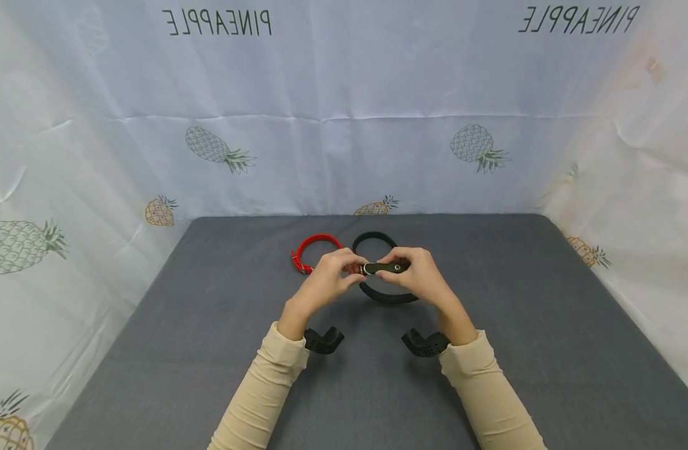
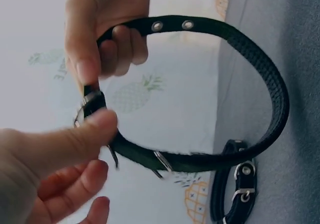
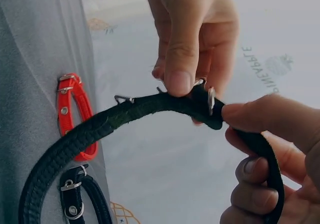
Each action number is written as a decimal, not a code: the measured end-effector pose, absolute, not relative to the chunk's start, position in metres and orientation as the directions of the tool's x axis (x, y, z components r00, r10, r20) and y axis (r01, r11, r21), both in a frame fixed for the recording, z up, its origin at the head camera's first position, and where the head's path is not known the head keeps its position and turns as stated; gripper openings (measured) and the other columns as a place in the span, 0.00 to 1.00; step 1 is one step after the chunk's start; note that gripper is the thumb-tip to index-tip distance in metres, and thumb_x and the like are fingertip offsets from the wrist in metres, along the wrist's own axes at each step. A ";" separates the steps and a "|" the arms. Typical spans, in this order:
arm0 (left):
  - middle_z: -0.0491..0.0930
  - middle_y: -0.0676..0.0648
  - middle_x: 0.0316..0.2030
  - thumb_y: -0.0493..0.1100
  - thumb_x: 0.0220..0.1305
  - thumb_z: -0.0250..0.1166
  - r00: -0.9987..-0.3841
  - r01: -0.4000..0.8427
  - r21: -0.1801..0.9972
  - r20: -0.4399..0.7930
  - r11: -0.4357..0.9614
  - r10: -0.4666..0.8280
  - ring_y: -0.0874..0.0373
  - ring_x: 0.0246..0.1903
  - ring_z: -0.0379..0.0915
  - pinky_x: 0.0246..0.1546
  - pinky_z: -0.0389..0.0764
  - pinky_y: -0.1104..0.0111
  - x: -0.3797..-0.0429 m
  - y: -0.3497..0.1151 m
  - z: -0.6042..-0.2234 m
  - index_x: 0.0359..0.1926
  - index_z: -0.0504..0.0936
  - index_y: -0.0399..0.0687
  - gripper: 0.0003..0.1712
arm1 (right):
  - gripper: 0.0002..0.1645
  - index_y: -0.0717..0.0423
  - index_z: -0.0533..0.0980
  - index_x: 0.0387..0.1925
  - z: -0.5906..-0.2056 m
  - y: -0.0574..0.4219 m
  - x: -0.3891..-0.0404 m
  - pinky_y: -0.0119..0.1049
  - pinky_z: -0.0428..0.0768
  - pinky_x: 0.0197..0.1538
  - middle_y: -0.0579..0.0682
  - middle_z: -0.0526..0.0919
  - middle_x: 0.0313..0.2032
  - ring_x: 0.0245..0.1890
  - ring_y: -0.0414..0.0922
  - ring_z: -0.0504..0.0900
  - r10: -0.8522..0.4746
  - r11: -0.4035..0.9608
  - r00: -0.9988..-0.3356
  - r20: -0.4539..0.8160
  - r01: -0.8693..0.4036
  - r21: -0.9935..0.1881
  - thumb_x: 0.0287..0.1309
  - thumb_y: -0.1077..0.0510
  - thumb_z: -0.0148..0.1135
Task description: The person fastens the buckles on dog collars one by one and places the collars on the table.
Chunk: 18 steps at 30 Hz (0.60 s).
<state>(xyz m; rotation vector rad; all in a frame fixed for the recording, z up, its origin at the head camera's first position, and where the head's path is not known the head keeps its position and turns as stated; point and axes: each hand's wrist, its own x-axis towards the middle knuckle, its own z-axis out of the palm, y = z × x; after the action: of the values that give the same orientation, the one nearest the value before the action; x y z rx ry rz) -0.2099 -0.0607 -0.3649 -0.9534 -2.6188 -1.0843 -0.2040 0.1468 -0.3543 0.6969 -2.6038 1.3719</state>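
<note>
The left hand [image 1: 329, 274] grips a dark green-black looped strap collar [image 1: 388, 267] near its silver metal buckle, and the right hand's [image 1: 421, 274] fingers pinch its eyeleted strap, both holding it above the gray, cloth-like surface [image 1: 209, 312]. There, a red buckled collar [image 1: 320, 237] and a black buckled collar [image 3: 70, 196] rest near each other.

The held collar [image 2: 281, 102] appears leather-like, ribbed and rough inside, with 2 shiny metal eyelets [image 2: 188, 24]. The red collar [image 3: 65, 102] is smooth and slightly glossy, its buckle [image 3: 68, 77] metal. The table surface [image 1: 181, 350] is matt cloth; the curtain [image 1: 344, 81], smooth, creased sheeting.
</note>
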 end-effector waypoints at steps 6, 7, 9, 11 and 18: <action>0.78 0.44 0.42 0.39 0.55 0.70 -0.743 0.660 0.603 0.435 0.448 0.509 0.52 0.40 0.79 0.41 0.82 0.66 -0.213 -0.065 -0.365 0.48 0.85 0.41 0.17 | 0.09 0.65 0.83 0.38 -0.356 0.154 -0.207 0.28 0.78 0.31 0.63 0.84 0.33 0.24 0.32 0.79 -0.342 0.382 -0.896 0.283 -0.408 -0.829 0.54 0.64 0.69; 0.79 0.44 0.43 0.39 0.55 0.70 -0.740 0.663 0.607 0.441 0.438 0.508 0.54 0.40 0.79 0.41 0.83 0.66 -0.213 -0.065 -0.365 0.49 0.84 0.41 0.18 | 0.09 0.65 0.83 0.38 -0.356 0.155 -0.208 0.28 0.78 0.31 0.63 0.84 0.33 0.24 0.32 0.79 -0.339 0.375 -0.898 0.279 -0.402 -0.836 0.54 0.64 0.69; 0.80 0.44 0.43 0.39 0.55 0.71 -0.733 0.670 0.611 0.455 0.422 0.505 0.55 0.40 0.79 0.39 0.82 0.66 -0.213 -0.065 -0.364 0.50 0.84 0.40 0.19 | 0.10 0.66 0.83 0.38 -0.356 0.156 -0.208 0.28 0.78 0.31 0.64 0.83 0.33 0.24 0.33 0.79 -0.335 0.365 -0.902 0.271 -0.390 -0.846 0.54 0.64 0.68; 0.81 0.44 0.42 0.38 0.55 0.71 -0.730 0.673 0.614 0.462 0.413 0.504 0.55 0.39 0.78 0.40 0.82 0.68 -0.213 -0.064 -0.363 0.50 0.83 0.40 0.20 | 0.10 0.66 0.82 0.39 -0.355 0.156 -0.208 0.28 0.77 0.31 0.64 0.83 0.33 0.24 0.35 0.79 -0.338 0.362 -0.905 0.258 -0.378 -0.852 0.55 0.64 0.68; 0.83 0.44 0.43 0.38 0.53 0.72 -0.736 0.669 0.625 0.481 0.402 0.476 0.55 0.39 0.79 0.43 0.81 0.69 -0.212 -0.062 -0.363 0.50 0.83 0.39 0.21 | 0.13 0.64 0.79 0.44 -0.354 0.152 -0.206 0.30 0.75 0.33 0.62 0.82 0.37 0.29 0.34 0.77 -0.364 0.348 -0.903 0.229 -0.359 -0.866 0.57 0.63 0.66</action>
<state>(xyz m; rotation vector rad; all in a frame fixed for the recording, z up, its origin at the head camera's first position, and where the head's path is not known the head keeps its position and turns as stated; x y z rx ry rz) -0.2118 -0.0622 -0.3629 -1.0123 -2.4331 -1.2440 -0.2063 0.1518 -0.3541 0.6927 -2.5820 1.6578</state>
